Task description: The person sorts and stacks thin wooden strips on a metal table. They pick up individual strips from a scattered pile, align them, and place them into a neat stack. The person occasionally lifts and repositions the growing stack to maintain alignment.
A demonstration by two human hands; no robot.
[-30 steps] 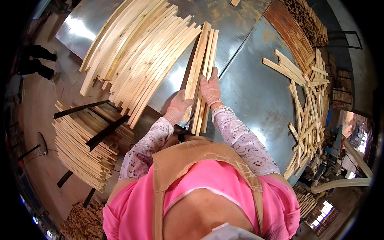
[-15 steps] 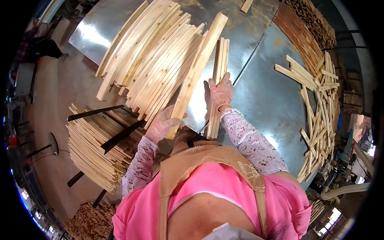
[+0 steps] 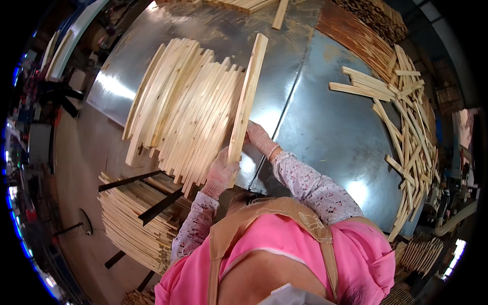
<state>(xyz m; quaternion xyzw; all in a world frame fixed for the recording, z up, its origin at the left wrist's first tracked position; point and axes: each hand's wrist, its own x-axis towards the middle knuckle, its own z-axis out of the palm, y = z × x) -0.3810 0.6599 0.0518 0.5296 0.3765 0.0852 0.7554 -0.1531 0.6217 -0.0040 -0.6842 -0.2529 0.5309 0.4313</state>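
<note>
A pale wooden strip (image 3: 249,91) stands on edge, slanting across the metal table. My left hand (image 3: 221,172), in a pinkish knit glove, is closed around its near end. My right hand (image 3: 261,139), gloved alike, is closed on the strip's right side a little farther up, its fingertips hidden behind the wood. Whether more strips are held behind this one cannot be seen. Just left of it lies a row of similar wooden strips (image 3: 195,112), side by side, their ends uneven.
The metal table (image 3: 330,122) has a seam running away from me. A jumbled heap of strips (image 3: 409,137) covers its right side. Below left, stacked strips (image 3: 134,223) rest near dark metal bars (image 3: 162,207). A single strip (image 3: 279,14) lies at the far edge.
My right hand has moved left to the slanted strip. The small group of strips it rested on no longer shows separately on the table. My left hand still holds the near end.
</note>
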